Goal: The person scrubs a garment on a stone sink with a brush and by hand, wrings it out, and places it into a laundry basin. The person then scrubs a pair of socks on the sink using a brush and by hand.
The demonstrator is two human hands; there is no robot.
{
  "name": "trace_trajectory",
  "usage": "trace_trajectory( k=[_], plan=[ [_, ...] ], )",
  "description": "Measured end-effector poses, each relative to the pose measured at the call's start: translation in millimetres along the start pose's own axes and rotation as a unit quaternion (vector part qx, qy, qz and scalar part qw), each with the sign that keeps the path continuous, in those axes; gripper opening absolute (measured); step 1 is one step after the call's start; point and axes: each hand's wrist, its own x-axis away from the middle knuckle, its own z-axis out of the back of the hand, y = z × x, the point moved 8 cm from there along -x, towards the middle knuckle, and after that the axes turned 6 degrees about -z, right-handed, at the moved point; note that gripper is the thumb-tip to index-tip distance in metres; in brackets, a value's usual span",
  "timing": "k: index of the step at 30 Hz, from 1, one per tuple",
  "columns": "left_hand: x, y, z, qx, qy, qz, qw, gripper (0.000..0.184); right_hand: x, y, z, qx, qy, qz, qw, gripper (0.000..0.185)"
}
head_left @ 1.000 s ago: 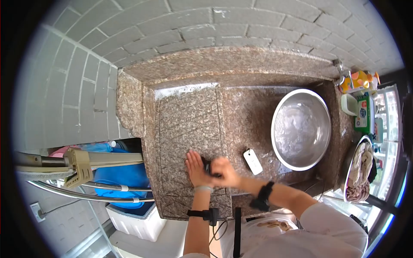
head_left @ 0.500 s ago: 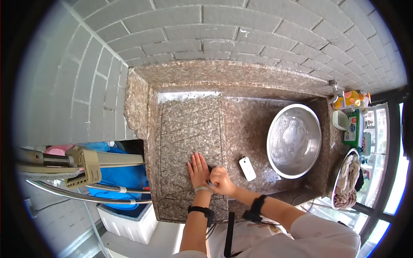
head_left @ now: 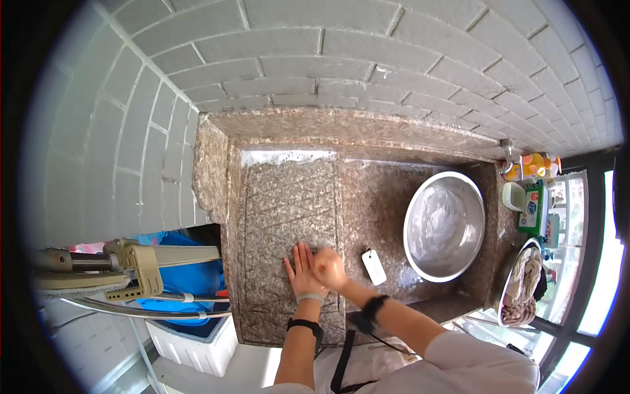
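My left hand (head_left: 307, 279) lies flat on the ridged stone washboard (head_left: 282, 210), fingers stretched out. Against its thumb side is my right hand (head_left: 328, 268), curled closed; what it grips, if anything, is hidden, though a small dark patch shows between the hands. A white tag-like piece (head_left: 374, 266) with a dark loop at its top rests on the sink floor right of my hands. Further right, a steel basin (head_left: 478, 230) holds whitish, sudsy-looking liquid.
Foam (head_left: 285, 156) lines the washboard's far edge. On the right ledge stand a tap (head_left: 508, 150), an orange bottle pack (head_left: 535, 165), a green package (head_left: 533, 209) and a bowl of cloth (head_left: 523, 282). Left are a folded metal-and-plastic frame (head_left: 141, 268) and a white bin (head_left: 197, 351).
My right hand has moved slightly up along my left hand, toward its fingers. The left hand stays flat on the washboard. The camera view has shifted a little.
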Motion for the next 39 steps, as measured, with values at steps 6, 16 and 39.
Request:
trace_trajectory(
  k=[6,16,39],
  plan=[
    [0.1,-1.9,-2.4,0.033,0.030,0.007,0.999,0.078,-73.2,-2.7,-4.0,0.134,0.063,-0.023,0.989,0.009],
    [-1.6,-1.0,-8.6,0.031,0.095,-0.002,0.995,0.089,-60.1,8.5,-12.6,0.141,-0.040,-0.005,0.989,0.008],
    [-1.3,3.0,-2.7,-0.144,0.205,-0.018,0.968,0.085,17.9,-14.2,15.2,0.052,-0.028,-0.052,0.997,0.021]
  ],
)
